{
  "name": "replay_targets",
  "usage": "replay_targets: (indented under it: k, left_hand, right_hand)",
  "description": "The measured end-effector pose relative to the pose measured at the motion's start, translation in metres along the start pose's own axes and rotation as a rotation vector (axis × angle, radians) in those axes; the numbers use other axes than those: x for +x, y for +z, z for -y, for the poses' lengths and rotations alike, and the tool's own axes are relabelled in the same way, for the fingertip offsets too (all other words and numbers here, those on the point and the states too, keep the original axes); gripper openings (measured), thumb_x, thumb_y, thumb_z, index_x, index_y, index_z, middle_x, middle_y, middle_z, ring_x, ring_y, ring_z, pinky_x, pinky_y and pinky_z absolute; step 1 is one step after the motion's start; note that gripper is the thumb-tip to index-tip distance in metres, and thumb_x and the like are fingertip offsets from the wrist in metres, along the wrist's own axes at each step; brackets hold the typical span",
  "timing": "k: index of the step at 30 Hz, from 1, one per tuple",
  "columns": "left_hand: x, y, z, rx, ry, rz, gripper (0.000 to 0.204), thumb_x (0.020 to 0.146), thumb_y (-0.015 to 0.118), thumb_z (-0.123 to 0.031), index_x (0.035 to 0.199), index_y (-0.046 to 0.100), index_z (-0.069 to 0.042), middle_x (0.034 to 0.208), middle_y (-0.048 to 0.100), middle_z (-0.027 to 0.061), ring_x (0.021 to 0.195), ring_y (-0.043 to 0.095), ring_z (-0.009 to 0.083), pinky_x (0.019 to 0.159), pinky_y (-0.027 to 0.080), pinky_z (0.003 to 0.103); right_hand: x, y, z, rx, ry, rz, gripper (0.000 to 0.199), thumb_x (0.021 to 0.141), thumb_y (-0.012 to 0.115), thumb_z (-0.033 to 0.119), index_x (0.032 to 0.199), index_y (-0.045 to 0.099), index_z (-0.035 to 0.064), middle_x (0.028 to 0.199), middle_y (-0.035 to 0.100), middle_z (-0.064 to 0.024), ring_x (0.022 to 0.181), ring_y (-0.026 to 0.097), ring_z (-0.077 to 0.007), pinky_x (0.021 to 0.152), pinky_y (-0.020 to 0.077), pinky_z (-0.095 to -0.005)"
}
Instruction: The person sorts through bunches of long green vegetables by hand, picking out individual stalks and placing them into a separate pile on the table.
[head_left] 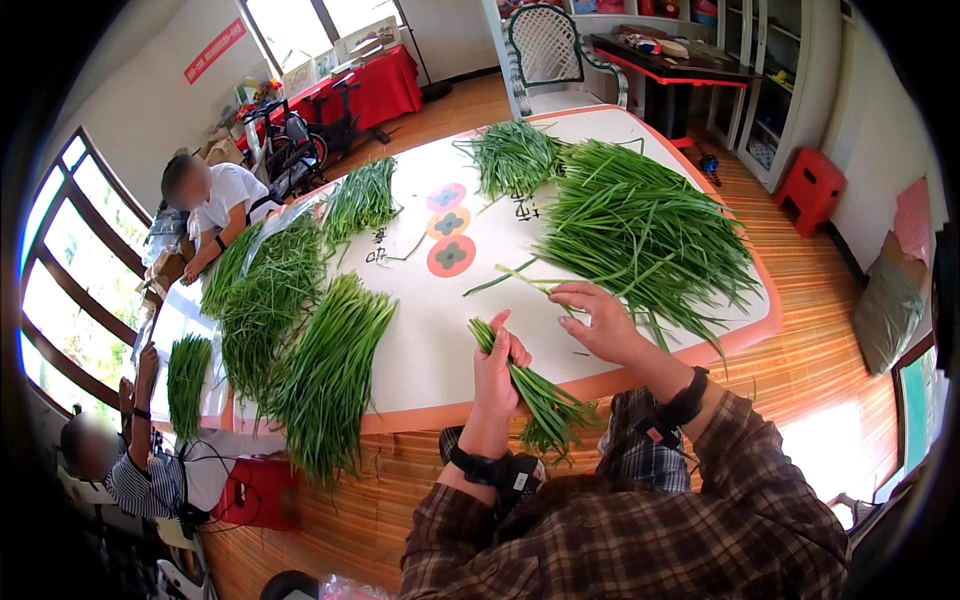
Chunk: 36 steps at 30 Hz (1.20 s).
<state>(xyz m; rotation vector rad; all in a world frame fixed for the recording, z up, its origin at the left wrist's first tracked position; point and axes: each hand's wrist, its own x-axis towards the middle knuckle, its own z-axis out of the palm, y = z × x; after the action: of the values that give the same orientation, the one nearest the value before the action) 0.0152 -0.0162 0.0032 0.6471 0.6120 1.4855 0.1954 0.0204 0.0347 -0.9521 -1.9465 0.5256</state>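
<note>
My left hand [497,372] is closed around a small bunch of garlic chives [545,402]. The pale stem ends stick up past my thumb, and the leaves hang down over the table's near edge. To its right, my right hand [607,325] is raised with thumb and forefinger apart. A few loose chive blades [520,278] lie by its fingertips; whether they touch the fingers I cannot tell. Just beyond that hand spreads a large heap of chives [640,225]. Left of my left hand, a thick sheaf of chives [335,365] overhangs the table edge.
The white table [425,345] has an orange rim and persimmon pictures. More chive piles [515,158] lie at its far side and left. Two people [228,200] [130,460] are at the left. A chair [545,60] stands beyond; a red stool [810,190] is at right.
</note>
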Motion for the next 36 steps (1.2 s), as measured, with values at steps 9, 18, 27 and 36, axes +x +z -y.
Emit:
replay_targets:
  k: [9,18,27,36]
  left_hand:
    - [0.001,-0.002,0.008,0.059,0.077,-0.068,0.034,0.091,0.051,-0.022,0.116,0.041,-0.002,0.061,0.037,-0.0018,0.057,0.035,0.0082,0.054,0.034,0.024]
    - [-0.005,0.003,0.003,0.237,0.022,-0.176,0.027,0.091,0.051,-0.026,0.105,0.051,-0.003,0.061,0.037,-0.0028,0.057,0.036,0.0082,0.054,0.033,0.023]
    - [-0.024,0.016,-0.041,0.074,0.279,-0.076,0.025,0.093,0.046,-0.03,0.081,0.046,-0.008,0.073,0.052,0.0031,0.068,0.05,0.0134,0.068,0.045,0.03]
    - [-0.119,0.051,-0.184,0.892,0.539,-0.432,0.012,0.086,0.052,-0.012,0.078,0.051,-0.003,0.054,0.038,-0.0034,0.043,0.032,0.0044,0.037,0.022,0.019]
  right_hand:
    - [-0.032,0.031,0.013,0.001,-0.127,0.069,0.03,0.068,0.062,0.01,0.098,0.062,0.004,0.103,0.06,-0.0102,0.093,0.056,-0.0289,0.081,0.0451,-0.0379]
    - [-0.031,0.034,0.021,-0.083,-0.188,0.088,0.035,0.064,0.063,0.007,0.099,0.061,0.0065,0.106,0.059,-0.0079,0.091,0.053,-0.0275,0.082,0.04,-0.0383]
    - [-0.038,0.037,0.024,-0.311,-0.189,0.12,0.031,0.064,0.062,0.003,0.095,0.062,0.0075,0.105,0.059,-0.0065,0.097,0.05,-0.0286,0.087,0.0358,-0.0404]
    - [-0.038,0.039,0.013,-0.231,-0.115,0.011,0.033,0.066,0.062,0.004,0.098,0.059,0.0081,0.107,0.057,-0.0059,0.098,0.05,-0.0283,0.086,0.0382,-0.0394]
